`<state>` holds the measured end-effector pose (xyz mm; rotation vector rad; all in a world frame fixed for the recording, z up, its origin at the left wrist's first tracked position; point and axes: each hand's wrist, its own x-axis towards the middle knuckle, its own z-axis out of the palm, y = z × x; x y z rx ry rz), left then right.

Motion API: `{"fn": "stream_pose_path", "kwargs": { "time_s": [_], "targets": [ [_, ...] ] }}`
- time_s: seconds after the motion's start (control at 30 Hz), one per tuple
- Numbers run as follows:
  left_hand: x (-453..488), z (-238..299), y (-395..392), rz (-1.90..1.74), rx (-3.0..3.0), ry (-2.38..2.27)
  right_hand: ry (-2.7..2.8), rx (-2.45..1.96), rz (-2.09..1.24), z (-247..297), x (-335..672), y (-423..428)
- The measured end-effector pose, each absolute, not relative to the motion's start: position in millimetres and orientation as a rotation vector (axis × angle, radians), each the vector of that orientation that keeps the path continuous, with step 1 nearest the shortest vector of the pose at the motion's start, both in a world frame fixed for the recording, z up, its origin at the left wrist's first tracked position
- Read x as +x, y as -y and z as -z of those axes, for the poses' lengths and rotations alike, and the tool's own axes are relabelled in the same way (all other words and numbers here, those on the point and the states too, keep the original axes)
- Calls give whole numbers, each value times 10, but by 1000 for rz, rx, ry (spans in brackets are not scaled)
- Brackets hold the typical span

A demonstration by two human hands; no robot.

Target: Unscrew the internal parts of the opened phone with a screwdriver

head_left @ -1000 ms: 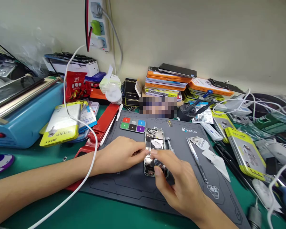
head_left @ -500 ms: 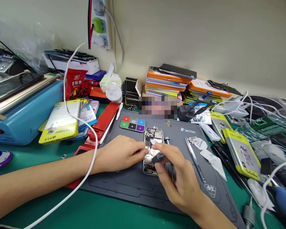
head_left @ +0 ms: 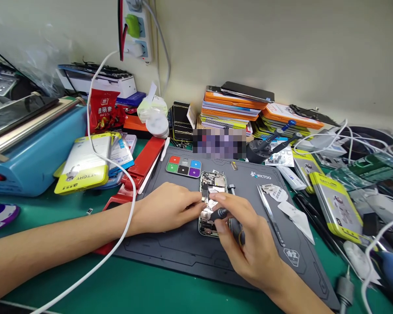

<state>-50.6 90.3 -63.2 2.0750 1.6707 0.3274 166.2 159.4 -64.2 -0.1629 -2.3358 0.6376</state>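
An opened phone [head_left: 212,181], its inner boards and metal parts exposed, lies on the dark grey work mat [head_left: 183,261]. My left hand [head_left: 170,207] comes in from the left, fingers closed, thumb and forefinger at the phone's left edge; what is under the fingertips is hidden. Between the thumb and fingers of my right hand [head_left: 253,237] is a dark screwdriver [head_left: 219,213] with a ridged grip, slanting low over the phone's lower half. Its tip is too small to make out. Just right of the phone sits a small grey part [head_left: 231,187].
Tweezers [head_left: 270,216] and white stickers [head_left: 296,220] lie on the mat's right. A coloured screw tray [head_left: 183,167] and a tool stand [head_left: 258,150] are behind. A white cable [head_left: 131,209] crosses my left forearm. Yellow battery packs [head_left: 337,205] and a blue machine [head_left: 52,150] flank the mat.
The view has shifted slightly, so most things appear a little further right. Both hands keep nearly the same pose at the phone, the right one still holding the screwdriver.
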Motion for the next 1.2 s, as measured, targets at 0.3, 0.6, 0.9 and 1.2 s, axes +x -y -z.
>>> {"fn": "stream_pose_path", "kwargs": {
  "time_s": [0.3, 0.6, 0.9, 1.2],
  "targets": [
    [-503, 624, -904, -317, 2091, -1661, 2340, -171, -640, 656, 1672, -1579],
    [-507, 623, -917, -302, 2069, -1652, 2340, -224, -640, 657, 1674, -1559],
    [-486, 607, -916, -256, 2066, -1664, 2336, -224, -572, 666, 1690, -1584],
    [-486, 613, -904, -294, 2022, -1664, 2360, -187, -474, 641, 1664, -1592]
  ]
}}
